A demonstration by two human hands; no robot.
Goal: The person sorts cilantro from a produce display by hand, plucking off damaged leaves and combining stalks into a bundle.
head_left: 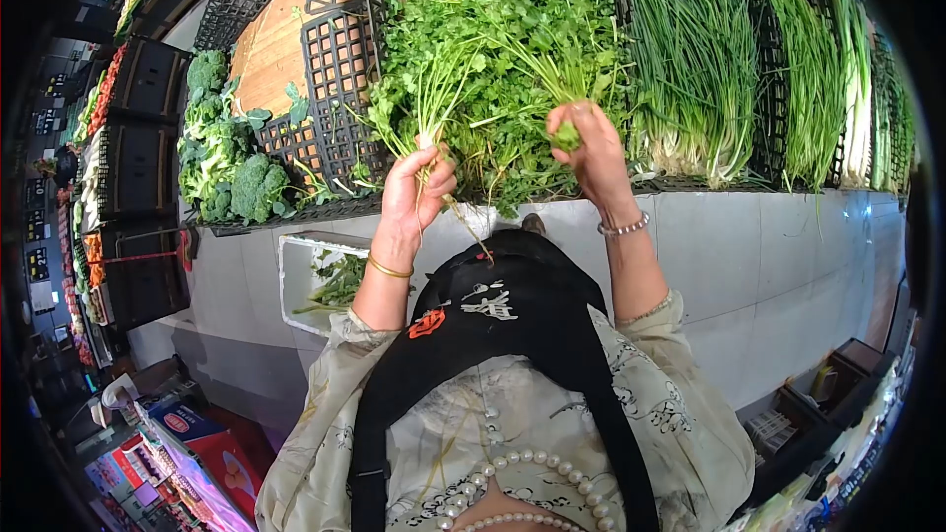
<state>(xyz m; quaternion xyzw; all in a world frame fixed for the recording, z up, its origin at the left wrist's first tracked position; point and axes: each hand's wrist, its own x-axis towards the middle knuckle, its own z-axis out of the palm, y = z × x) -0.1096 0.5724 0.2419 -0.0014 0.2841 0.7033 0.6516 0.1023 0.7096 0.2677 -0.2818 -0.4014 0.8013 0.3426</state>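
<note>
My left hand [419, 187] is closed around the root ends of a small bunch of cilantro [439, 89], its pale stems fanning upward and thin roots trailing below. To the right, my right hand [594, 153] is curled shut, with some green cilantro leaves [565, 136] showing between the fingers. Both hands are raised in front of a wide heap of loose cilantro [503, 15] on the display. The stems just above my right hand overlap the heap, so I cannot tell whether they are held.
Broccoli [258, 187] lies left of the heap, beside a black plastic crate [340, 69]. Scallions [690, 69] and other long greens [803, 89] fill the right side. A white foam box [286, 281] with leafy scraps stands on the tiled floor [719, 256] below.
</note>
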